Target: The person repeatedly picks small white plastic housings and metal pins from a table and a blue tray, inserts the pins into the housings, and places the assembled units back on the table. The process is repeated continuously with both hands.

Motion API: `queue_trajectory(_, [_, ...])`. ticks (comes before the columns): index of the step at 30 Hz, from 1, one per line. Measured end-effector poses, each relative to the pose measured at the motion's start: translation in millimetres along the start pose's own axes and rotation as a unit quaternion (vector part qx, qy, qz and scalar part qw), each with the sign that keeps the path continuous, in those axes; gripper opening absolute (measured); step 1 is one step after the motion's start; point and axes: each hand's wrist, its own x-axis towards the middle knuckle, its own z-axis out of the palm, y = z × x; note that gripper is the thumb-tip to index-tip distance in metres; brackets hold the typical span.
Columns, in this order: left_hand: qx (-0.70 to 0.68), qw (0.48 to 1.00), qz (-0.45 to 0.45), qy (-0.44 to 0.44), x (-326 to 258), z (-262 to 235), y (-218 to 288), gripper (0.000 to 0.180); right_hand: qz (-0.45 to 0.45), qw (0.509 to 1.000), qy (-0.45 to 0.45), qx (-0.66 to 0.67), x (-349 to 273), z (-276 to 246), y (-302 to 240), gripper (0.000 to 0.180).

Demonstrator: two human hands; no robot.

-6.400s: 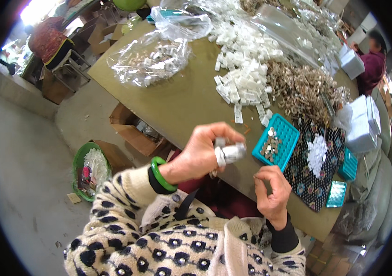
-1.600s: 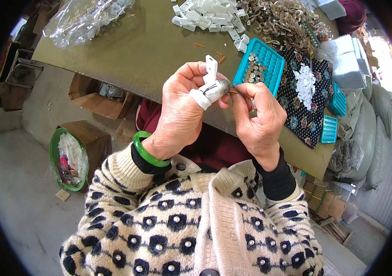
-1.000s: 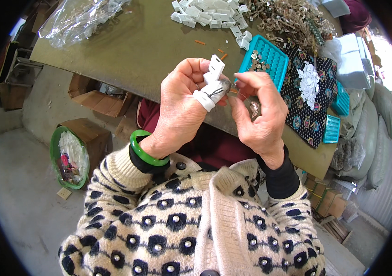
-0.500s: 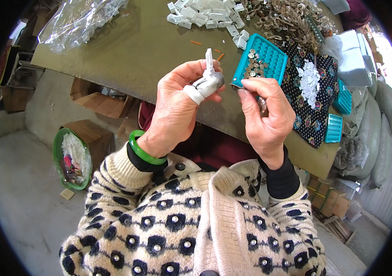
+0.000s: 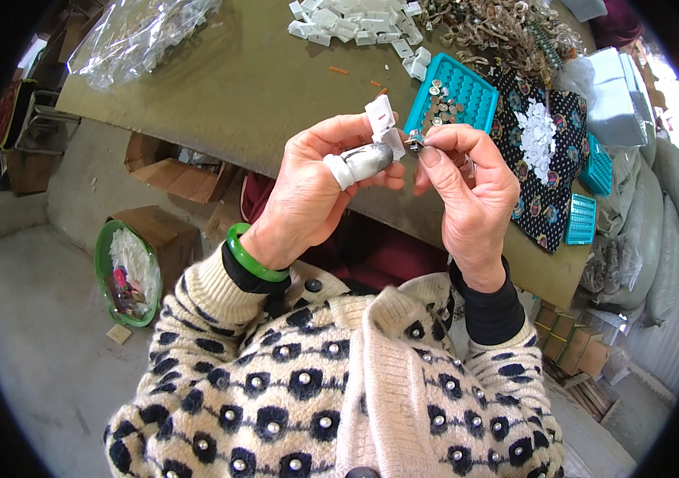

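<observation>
Your left hand [image 5: 307,191] is raised in front of your chest, fingers curled closed around a small white plastic clip [image 5: 383,127], which sticks up between your forefinger and your thumb. The thumb wears a white fabric cover [image 5: 359,163] with a greyed tip, pressed against the base of the clip. A green bangle [image 5: 252,255] sits on that wrist.

Your right hand [image 5: 467,191] is just beside it, thumb and forefinger pinched shut on a small metal piece [image 5: 416,143], which touches the lower edge of the white clip. The other fingers of that hand are folded in loosely; whether they hold more pieces cannot be told.

Both hands hover above the near edge of the brown table [image 5: 228,88]. Just beyond them lies a teal tray [image 5: 463,92] with several small round metal parts in it. To its right a dark patterned cloth [image 5: 550,199] carries a heap of small white bits [image 5: 537,135], and two more teal trays [image 5: 582,219] lie at the cloth's right side. Farther up the table there is a pile of white clips [image 5: 355,20], a tangle of brownish metal pieces [image 5: 506,32] and a clear plastic bag [image 5: 132,36] at the left. On the floor to your left stands a green basin [image 5: 104,263] beside cardboard boxes [image 5: 164,231]
</observation>
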Motion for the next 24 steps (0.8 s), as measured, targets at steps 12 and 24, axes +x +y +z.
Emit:
queue_trajectory(12, [0.008, 0.996, 0.086, -0.030, 1, -9, -10, 0.028, 0.130, 0.982, 0.011, 0.136, -4, 7, -11, 0.007])
queue_trajectory(24, [0.033, 0.983, 0.182, -0.019, 5, -5, -11, 0.023, 0.011, 0.994, 0.002, -0.107, -10, 18, -12, 0.009])
